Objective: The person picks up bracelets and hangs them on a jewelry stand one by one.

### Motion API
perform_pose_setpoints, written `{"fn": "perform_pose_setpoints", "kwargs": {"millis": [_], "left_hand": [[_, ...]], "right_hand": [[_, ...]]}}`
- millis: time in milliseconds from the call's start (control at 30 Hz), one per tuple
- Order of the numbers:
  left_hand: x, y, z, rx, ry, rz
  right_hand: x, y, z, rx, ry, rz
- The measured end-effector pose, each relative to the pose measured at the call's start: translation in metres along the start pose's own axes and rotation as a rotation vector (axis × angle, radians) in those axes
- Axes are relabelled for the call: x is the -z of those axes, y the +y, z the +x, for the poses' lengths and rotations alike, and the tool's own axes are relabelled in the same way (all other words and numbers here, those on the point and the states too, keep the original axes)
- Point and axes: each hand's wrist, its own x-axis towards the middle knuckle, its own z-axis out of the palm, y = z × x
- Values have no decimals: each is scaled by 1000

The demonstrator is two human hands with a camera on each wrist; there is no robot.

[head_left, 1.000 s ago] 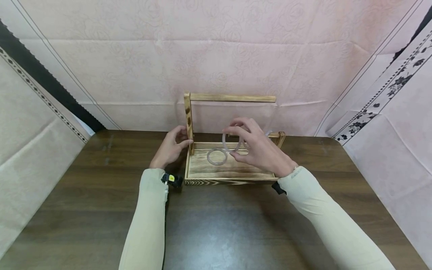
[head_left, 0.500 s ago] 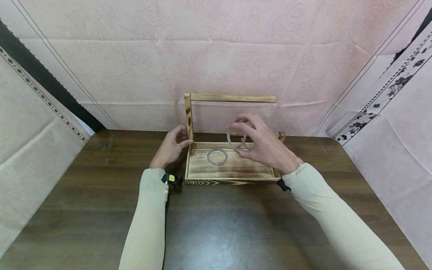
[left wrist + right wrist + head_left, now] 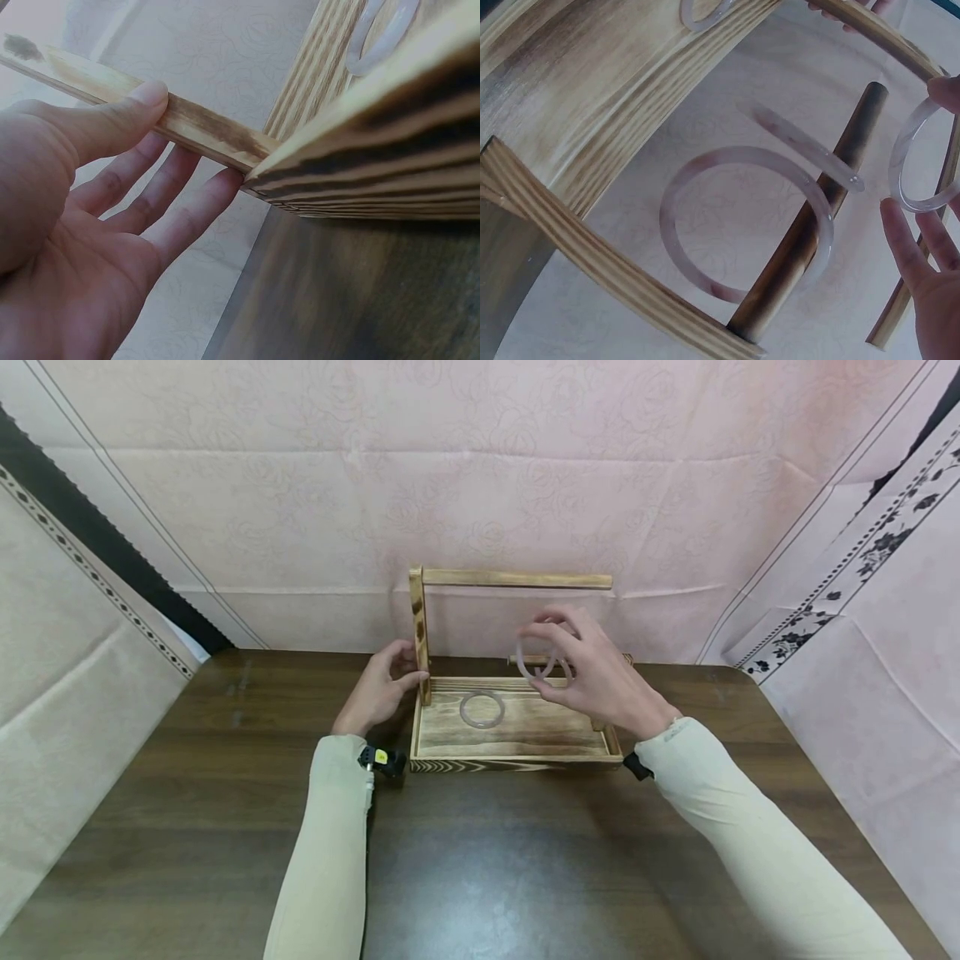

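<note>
My left hand (image 3: 375, 693) pinches the upright post (image 3: 199, 124) of a wooden display stand, thumb on one side and fingers behind. In my right hand (image 3: 603, 681) a translucent pale bangle (image 3: 897, 161) is held between thumb and fingertips. In the head view it overlaps the free end of the stand's lower rod (image 3: 799, 240). Two more pale bangles show at that rod in the right wrist view: a round one (image 3: 669, 225) and one seen edge-on (image 3: 799, 142). Another bangle (image 3: 462, 713) lies flat on the stand's tray (image 3: 540, 739).
The stand's long upper bar (image 3: 517, 578) reaches rightward from the post top, above my right hand. Brown wooden table (image 3: 480, 860) lies around the stand. A pale patterned cloth (image 3: 480, 485) hangs behind its back edge.
My right hand has shifted to the right with its bangle, along the lower rod. My left hand and the bangle on the tray stay where they were.
</note>
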Motion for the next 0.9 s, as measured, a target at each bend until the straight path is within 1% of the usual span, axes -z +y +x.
{"fn": "perform_pose_setpoints", "kwargs": {"millis": [233,533,900], "left_hand": [[0,0,0,-1,-2,-10],[1,1,-1,6,0,3],[0,1,0,8,-4,2]], "right_hand": [[4,2,-1,-27,0,-23],[9,5,-1,-38,32,-53],[14,11,-4,-71,47,-71]]}}
